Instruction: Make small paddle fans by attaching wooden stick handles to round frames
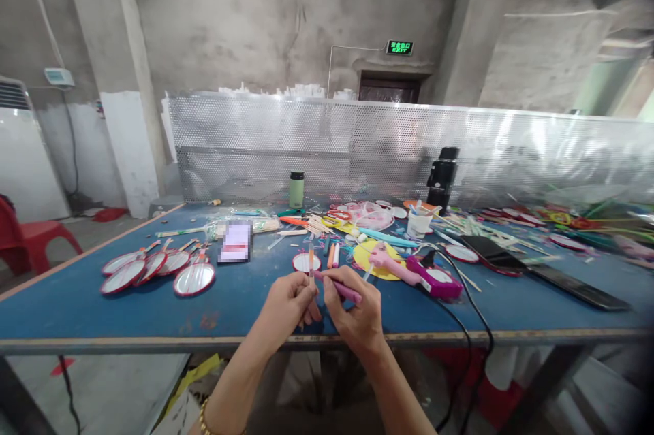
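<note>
Pink stick (341, 288) near table edge (153, 338)

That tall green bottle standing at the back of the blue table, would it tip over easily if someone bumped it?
Probably fairly easily. The green bottle stands upright and is much taller than it is wide, so a knock near its dark cap would likely topple it. Being round, it would then tend to roll across the blue table. Whether it is full, and so steadier, cannot be told.

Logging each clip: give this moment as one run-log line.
left hand: holds thin orange stick upright | right hand: holds pink stick | blue table: round red-rimmed mirrors, pink glue gun
</note>
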A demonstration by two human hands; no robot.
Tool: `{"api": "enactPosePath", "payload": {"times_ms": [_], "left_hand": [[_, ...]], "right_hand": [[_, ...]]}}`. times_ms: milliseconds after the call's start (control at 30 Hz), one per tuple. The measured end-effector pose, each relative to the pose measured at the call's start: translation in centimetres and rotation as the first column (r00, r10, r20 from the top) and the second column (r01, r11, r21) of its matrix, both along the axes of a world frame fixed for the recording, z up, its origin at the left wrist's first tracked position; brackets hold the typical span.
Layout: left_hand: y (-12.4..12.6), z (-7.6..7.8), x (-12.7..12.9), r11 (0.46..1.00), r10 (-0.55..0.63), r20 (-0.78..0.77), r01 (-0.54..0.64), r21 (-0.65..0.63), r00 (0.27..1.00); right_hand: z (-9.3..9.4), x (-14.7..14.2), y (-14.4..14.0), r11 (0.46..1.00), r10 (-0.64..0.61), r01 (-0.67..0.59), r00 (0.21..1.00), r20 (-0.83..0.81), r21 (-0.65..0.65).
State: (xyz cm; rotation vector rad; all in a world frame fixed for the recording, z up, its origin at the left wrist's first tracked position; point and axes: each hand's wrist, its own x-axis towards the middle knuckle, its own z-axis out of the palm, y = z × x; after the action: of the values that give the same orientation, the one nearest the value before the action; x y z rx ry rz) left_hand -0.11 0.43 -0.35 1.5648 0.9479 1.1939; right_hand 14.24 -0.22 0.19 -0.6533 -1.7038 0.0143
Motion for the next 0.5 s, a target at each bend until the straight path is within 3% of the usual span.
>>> {"api": "enactPosePath", "payload": {"times_ms": [500], "left_hand": [[-0.30,0.33,0.05,1.000,0.011,-0.011,-0.011,-0.008,1.000]], "right_hand": [[0.02,0.01,-0.07,0.999,-0.041,0.041,0.999,-0.019,0.010]]}}
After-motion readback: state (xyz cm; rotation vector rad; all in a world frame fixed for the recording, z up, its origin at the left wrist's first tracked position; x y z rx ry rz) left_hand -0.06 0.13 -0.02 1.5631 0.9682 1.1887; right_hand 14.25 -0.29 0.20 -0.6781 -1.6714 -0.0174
